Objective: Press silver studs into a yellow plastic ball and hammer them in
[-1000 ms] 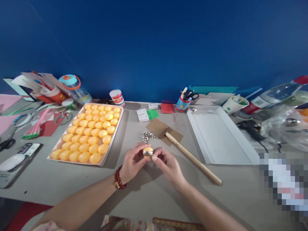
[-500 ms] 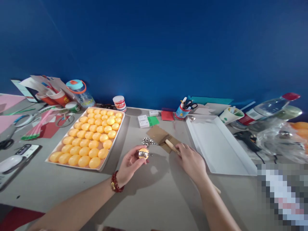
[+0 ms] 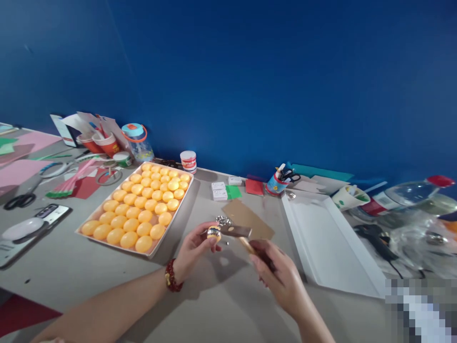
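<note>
An orange ping-pong ball (image 3: 213, 232) with a band of silver thumbtacks round it is pinched in the fingers of my left hand (image 3: 194, 247). My right hand (image 3: 280, 274) is wrapped round the wooden handle of a hammer (image 3: 236, 231), raised off the table. Its dark head points left and lies close beside the ball; whether they touch I cannot tell. Just behind the ball is a small pile of silver thumbtacks (image 3: 223, 220), partly hidden by the hammer. A brown piece of cardboard (image 3: 246, 216) lies flat behind the hammer.
At left stands a shallow box (image 3: 153, 251) of orange balls. To the right lies a white tray (image 3: 332, 247), with a glue gun (image 3: 376, 243) and plastic bottle (image 3: 403, 197) beyond. Small white boxes (image 3: 219, 191) and a pen cup (image 3: 276, 183) stand near the blue wall.
My right hand has lifted the hammer off the cardboard and brought its head left to the ball. My left hand still holds the ball. The camera view has shifted slightly.
</note>
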`<state>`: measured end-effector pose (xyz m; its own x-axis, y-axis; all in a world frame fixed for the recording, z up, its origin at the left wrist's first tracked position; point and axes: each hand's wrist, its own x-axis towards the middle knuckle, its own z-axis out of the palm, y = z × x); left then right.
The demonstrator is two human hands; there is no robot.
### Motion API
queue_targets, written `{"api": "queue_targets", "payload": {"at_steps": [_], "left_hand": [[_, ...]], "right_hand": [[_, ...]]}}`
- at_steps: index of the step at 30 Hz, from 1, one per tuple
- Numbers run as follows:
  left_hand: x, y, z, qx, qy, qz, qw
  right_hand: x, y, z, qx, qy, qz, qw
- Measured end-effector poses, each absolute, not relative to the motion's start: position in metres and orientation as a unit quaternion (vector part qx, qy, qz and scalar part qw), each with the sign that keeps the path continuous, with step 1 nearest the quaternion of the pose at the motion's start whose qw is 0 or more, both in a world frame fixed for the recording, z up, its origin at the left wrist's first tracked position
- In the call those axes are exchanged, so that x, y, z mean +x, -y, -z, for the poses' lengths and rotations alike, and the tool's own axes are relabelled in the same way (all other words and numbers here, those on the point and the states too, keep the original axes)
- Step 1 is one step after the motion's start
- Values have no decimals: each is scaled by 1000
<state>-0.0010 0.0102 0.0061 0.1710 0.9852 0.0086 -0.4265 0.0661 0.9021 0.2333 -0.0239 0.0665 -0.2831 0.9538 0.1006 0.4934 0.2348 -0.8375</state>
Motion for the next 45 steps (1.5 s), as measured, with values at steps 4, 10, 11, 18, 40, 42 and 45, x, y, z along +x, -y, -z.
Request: {"api": "queue_targets", "payload": {"at_steps": [4,10,11,18,40,42,45], "left_hand": [[-2,-12,-6,409,-347,-551,640],[-2,-12,-3,412,-352,-551,635],[-2,-12,-4,411,-351,-553,634],[-3,-12,-3,405,-340,-554,642],[-6,-14,-5,412,-321,-560,643],[-6,-13,-5,403,-324,-560,647],[-7,-13,-6,395,-328,-560,650]], "right_hand": [[226,27,-70,-482,751,-305,332],[222,23,-70,-485,772,-280,300],[222,24,-70,-484,772,-280,302],[222,24,-67,-491,764,-289,303],[217,23,-64,-473,769,-275,330],[217,23,-62,-479,768,-278,322],[217,23,-61,-472,762,-280,344]]}}
